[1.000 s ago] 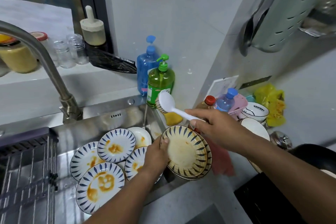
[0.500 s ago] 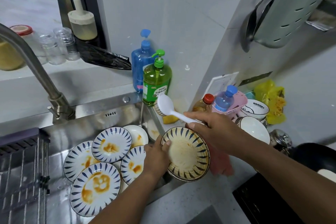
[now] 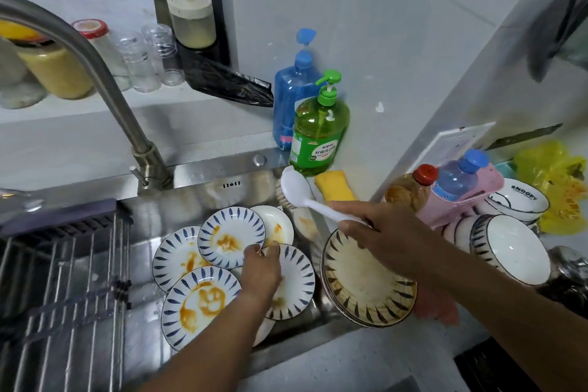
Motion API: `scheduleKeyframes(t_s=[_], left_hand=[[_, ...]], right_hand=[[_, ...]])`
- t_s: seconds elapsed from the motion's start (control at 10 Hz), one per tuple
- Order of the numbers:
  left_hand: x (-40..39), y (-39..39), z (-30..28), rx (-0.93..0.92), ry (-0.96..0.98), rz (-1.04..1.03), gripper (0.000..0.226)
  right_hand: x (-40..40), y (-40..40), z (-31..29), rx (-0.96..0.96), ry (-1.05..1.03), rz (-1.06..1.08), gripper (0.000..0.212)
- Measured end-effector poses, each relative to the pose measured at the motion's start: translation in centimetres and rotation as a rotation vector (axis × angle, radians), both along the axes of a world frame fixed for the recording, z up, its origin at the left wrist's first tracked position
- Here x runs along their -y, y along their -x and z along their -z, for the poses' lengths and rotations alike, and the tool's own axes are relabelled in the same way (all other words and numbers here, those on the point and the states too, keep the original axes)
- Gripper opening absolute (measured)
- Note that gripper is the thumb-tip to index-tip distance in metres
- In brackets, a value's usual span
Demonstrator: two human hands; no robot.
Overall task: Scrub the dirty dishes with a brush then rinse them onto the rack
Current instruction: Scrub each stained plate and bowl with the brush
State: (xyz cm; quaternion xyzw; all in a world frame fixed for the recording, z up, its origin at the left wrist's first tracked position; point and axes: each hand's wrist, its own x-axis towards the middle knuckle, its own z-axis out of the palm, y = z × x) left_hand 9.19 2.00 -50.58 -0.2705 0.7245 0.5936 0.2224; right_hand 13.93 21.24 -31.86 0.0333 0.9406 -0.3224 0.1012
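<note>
Several blue-striped plates smeared with orange sauce lie in the steel sink (image 3: 197, 197); the top one (image 3: 230, 240) sits in the middle. My left hand (image 3: 262, 270) reaches in and pinches the rim of a blue-striped plate (image 3: 297, 280) at the pile's right side. In my right hand (image 3: 388, 239) is the handle of a white dish brush (image 3: 294, 184), bristles down, above the sink's right edge. Below that hand a stack of brown-striped plates (image 3: 359, 289) rests on the sink's right edge. The wire rack (image 3: 63, 264) spans the sink's left part.
The faucet (image 3: 105, 73) arches over the sink's left. A green soap bottle (image 3: 318, 137), a blue bottle (image 3: 292, 95) and a yellow sponge (image 3: 334, 189) stand at the back corner. White bowls (image 3: 509, 251), small bottles and a pink holder (image 3: 467, 197) crowd the right counter.
My left hand let go of the brown-striped plate, which now lies on the stack, and moved left onto the blue-striped plates in the sink. My right hand kept the brush.
</note>
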Motion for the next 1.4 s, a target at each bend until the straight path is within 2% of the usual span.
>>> scheduleKeyframes(t_s=[0.1, 0.2, 0.3, 0.4, 0.6, 0.7, 0.8, 0.9, 1.0, 1.1, 1.2, 1.3, 1.4], left_hand=[[4.7, 0.9, 3.2, 0.095, -0.009, -0.151, 0.025], [8.4, 1.4, 6.3, 0.184, -0.048, -0.243, 0.015], [10.6, 2.0, 7.9, 0.266, 0.057, -0.329, 0.017], [11.8, 3.2, 8.7, 0.253, 0.113, -0.339, 0.02], [12.2, 6.3, 10.1, 0.227, 0.056, -0.253, 0.047], [12.3, 7.6, 11.5, 0.218, 0.059, -0.217, 0.003], [13.3, 8.9, 14.2, 0.257, 0.057, -0.13, 0.024], [13.3, 9.5, 11.8, 0.295, 0.052, -0.07, 0.009], [13.3, 10.1, 10.5, 0.292, 0.113, -0.048, 0.025], [12.9, 10.3, 10.6, 0.268, 0.138, -0.05, 0.03], [11.9, 10.4, 9.9, 0.215, 0.127, -0.113, 0.019], [11.4, 10.1, 9.1, 0.202, 0.018, -0.197, 0.015], [11.6, 9.2, 8.0, 0.187, -0.081, -0.205, 0.023]], right_hand=[[1.0, 1.0, 1.2, 0.044, 0.016, -0.013, 0.037], [2.0, 1.9, 2.5, 0.08, 0.051, -0.024, 0.036], [2.9, 2.4, 3.1, 0.098, 0.064, -0.039, 0.036], [3.5, 3.4, 4.1, 0.118, 0.052, -0.055, 0.037], [4.2, 5.2, 5.7, 0.165, 0.101, -0.05, 0.036], [4.7, 6.0, 5.8, 0.183, 0.088, -0.067, 0.036], [5.1, 6.6, 6.2, 0.176, 0.083, -0.069, 0.036], [5.4, 7.0, 6.7, 0.166, 0.093, -0.059, 0.035], [5.7, 7.2, 7.0, 0.156, 0.09, -0.079, 0.035], [6.1, 7.3, 7.3, 0.164, 0.097, -0.091, 0.036], [6.1, 7.3, 8.1, 0.168, 0.103, -0.084, 0.037], [6.0, 7.2, 8.6, 0.16, 0.09, -0.088, 0.036], [6.0, 7.3, 8.2, 0.16, 0.058, -0.087, 0.037]])
